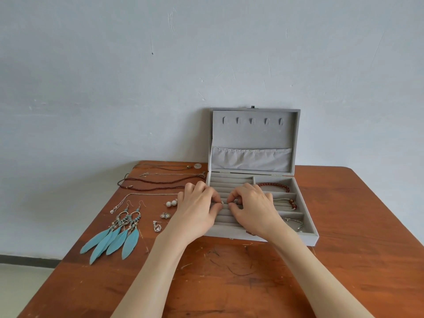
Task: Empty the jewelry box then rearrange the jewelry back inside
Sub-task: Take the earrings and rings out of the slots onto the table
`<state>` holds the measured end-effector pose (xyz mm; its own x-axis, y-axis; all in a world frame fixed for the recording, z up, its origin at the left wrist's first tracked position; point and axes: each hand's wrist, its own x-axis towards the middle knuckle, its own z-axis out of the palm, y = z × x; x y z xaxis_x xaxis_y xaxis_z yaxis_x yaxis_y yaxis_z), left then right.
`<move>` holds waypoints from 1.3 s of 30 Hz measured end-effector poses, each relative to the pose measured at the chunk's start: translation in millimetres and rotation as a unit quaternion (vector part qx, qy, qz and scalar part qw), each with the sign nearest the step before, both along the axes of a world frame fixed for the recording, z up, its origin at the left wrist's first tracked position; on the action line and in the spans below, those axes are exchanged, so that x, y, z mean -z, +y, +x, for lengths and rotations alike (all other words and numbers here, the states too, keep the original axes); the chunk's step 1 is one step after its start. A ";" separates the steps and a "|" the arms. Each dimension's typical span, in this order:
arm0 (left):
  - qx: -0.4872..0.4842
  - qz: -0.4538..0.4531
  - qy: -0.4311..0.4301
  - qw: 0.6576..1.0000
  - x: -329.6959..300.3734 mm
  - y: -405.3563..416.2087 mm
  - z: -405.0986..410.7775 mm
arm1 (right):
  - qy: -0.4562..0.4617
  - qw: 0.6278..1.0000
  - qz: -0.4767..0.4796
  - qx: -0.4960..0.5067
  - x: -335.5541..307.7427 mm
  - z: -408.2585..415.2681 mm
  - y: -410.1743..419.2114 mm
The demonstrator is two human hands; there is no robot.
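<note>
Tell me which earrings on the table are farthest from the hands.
The blue feather earrings, at the table's left edge; the pearl earrings and small studs lie beside the left hand.

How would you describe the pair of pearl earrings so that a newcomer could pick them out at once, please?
Start at the open grey jewelry box on the wooden table and look just left of it, beside the left hand. The pearl earrings lie there: two round white balls, unlike the blue feather earrings or the small silver studs nearer the person.

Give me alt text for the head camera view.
Both hands, left hand and right hand, pinch small items over the ring rolls of an open grey jewelry box on a wooden table; blue feather earrings lie left.
</note>
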<state>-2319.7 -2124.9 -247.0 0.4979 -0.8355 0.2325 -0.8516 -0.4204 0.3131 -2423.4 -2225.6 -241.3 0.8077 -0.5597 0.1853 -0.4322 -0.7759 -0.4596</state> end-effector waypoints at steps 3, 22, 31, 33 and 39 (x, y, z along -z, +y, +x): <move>-0.008 -0.018 0.006 1.000 1.4 -0.4 -0.7 | -0.012 1.000 0.005 -0.001 1.0 -0.5 -0.9; 0.008 0.005 0.011 1.000 -1.6 -1.7 -0.8 | -0.022 1.000 0.014 0.012 1.5 -3.0 -2.8; 0.002 0.013 -0.007 1.000 -0.9 -2.6 -0.9 | -0.024 1.000 0.002 0.020 1.1 -3.6 -1.2; 0.003 0.016 -0.011 1.000 -1.4 -2.8 -1.2 | -0.029 0.999 -0.008 0.027 1.9 -3.5 -0.8; 0.007 0.038 -0.025 0.999 -6.1 -5.1 -2.2 | -0.041 0.998 -0.042 0.026 3.8 -3.9 0.4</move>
<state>-2321.9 -2129.9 -240.8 0.4752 -0.8587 0.1920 -0.8715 -0.4292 0.2373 -2427.3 -2225.2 -245.1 0.7577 -0.5809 0.2973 -0.4374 -0.7902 -0.4293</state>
